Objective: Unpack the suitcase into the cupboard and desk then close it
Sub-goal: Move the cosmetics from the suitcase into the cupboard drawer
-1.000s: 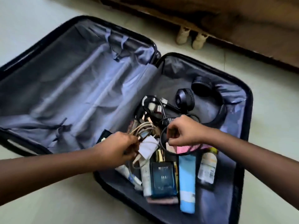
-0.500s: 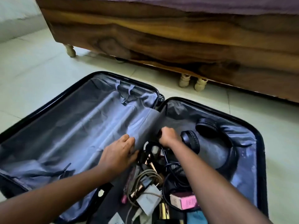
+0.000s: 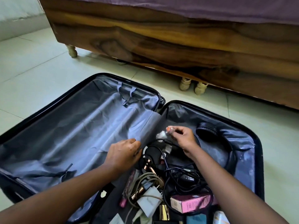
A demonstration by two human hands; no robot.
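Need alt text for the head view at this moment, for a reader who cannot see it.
A person's right hand pinches a small clear item with an orange tip above an open suitcase on the floor, while the left hand rests on its grey lining. Cables, black headphones and a pink box fill the right half.

A wooden bed frame (image 3: 161,44) on pale turned legs (image 3: 184,84) stands on the tiled floor (image 3: 32,65).

left hand (image 3: 124,153) flat, right hand (image 3: 182,138) pinching
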